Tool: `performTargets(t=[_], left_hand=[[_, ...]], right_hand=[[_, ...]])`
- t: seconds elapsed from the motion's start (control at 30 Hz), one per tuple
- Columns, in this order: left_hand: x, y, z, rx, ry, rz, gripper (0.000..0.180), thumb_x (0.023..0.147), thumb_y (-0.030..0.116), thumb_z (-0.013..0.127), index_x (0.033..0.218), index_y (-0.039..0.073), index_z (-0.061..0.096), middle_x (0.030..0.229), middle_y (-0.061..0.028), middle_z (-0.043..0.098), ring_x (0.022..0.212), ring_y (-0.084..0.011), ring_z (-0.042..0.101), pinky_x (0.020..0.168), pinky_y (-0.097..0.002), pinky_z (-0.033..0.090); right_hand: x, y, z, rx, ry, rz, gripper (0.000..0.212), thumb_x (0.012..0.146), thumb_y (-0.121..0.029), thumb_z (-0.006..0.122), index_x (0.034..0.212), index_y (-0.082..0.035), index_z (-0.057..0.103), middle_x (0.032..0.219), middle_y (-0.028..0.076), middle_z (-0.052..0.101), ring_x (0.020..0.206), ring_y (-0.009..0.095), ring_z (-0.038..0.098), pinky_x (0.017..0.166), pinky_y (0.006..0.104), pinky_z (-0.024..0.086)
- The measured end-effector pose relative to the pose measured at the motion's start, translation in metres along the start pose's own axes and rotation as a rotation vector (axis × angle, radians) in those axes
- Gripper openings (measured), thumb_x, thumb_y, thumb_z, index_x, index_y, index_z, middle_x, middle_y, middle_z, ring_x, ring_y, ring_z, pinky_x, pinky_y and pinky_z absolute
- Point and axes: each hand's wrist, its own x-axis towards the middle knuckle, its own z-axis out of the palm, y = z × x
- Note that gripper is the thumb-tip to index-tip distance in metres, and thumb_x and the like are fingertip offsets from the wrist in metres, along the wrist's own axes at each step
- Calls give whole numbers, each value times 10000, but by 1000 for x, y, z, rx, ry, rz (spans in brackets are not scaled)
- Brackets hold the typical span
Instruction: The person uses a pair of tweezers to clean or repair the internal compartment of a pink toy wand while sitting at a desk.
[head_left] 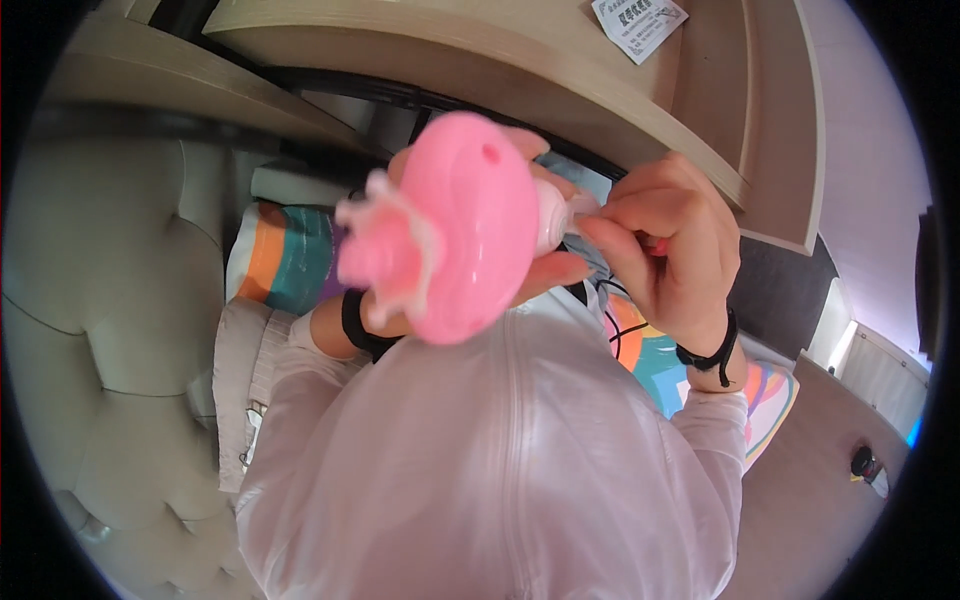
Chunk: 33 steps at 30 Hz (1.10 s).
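Observation:
A glossy pink rounded object (475, 230) with a crown-shaped end (390, 255) is close to the camera in front of my chest; its exact kind does not show. My left hand (560, 268) is wrapped round it from behind, so the palm is hidden and only some fingers show. From its right side sticks a small whitish round part (551, 215). There my right hand (680, 240) pinches with thumb and forefinger at the end of this part. What lies between those fingertips is too small to make out. A bit of red shows among the right hand's curled fingers.
Beyond my hands is a light wooden table (480, 45) with an open shelf, a printed paper sheet (640, 25) lying on it. A grey tufted sofa (120, 330) fills the left side. Colourful striped fabric (285, 250) shows beside me. A small dark object (865, 463) lies at far right.

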Motion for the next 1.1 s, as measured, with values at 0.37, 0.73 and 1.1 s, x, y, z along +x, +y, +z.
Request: performTargets(t=[0.37,0.73,1.1], left_hand=[[1,-6,8,141,114,159,395,570,121,759,909,44,571,865,-37,558,734,-181,512,606,-265,413],[7,4,-5,257,-49,40,382,591,151,747,912,47,568,888,-39,539,768,-203,493,643,-280,409],[4,-10,7,159,126,330,443,530,97,770,895,15,533,804,-40,556,623,-168,523,516,-277,431]], right_hand=[[-3,-1,1,-65,-51,113,246,560,-35,680,683,4,471,587,81,420,491,220,401,414,289,338],[1,-1,-2,-298,-139,-45,273,565,15,669,738,-9,460,675,96,489,546,245,441,446,302,356],[10,-15,-20,-292,-364,-4,324,521,20,658,791,3,479,784,111,514,707,277,522,553,323,442]])
